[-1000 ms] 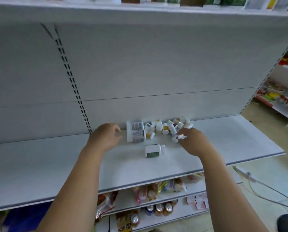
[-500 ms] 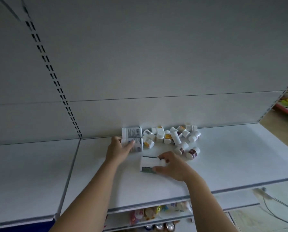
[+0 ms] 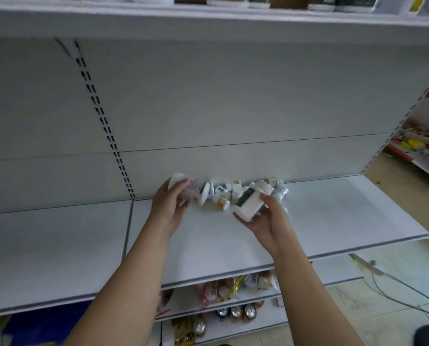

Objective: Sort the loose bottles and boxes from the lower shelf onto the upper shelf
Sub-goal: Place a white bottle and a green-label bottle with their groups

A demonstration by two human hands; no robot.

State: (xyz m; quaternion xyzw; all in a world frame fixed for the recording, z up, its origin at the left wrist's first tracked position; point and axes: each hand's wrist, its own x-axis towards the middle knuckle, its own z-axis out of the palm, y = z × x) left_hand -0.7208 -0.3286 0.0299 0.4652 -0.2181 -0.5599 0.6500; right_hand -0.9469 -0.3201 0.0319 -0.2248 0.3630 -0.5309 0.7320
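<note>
Shop aisle with white metal shelving. A pale grey back panel (image 3: 233, 96) has a black-slotted upright (image 3: 103, 121) to its left. On the flat white lower shelf (image 3: 333, 216), a heap of small white pill bottles with orange and dark labels (image 3: 233, 192) is jumbled against the back panel, several on their sides. The white upper shelf (image 3: 208, 21) runs well overhead, with goods lined along its top.

The right hand (image 3: 271, 218) is curled under and around a large white plastic bottle with a dark label (image 3: 249, 204). It holds the bottle tilted and clear of the shelf, just in front of the heap. The left hand (image 3: 169, 206) is closed on a white-capped labelled container (image 3: 181, 184) at the heap's left end. Motion blur hides whether this is a bottle or a box, and whether it is off the shelf.

Risks, as judged:
- Both hands are loaded, so neither is free to stop a runaway.
- Bottles on their sides roll. Drawing one from the heap's end could send neighbours to the front edge and down onto the snack packets (image 3: 233, 288) and cans (image 3: 236, 312) below.
- The right grip sits low on a tilted bottle, which may slip on the long lift.
- The upper shelf looks crowded. Placing overhead, half blind, could knock stock down.
</note>
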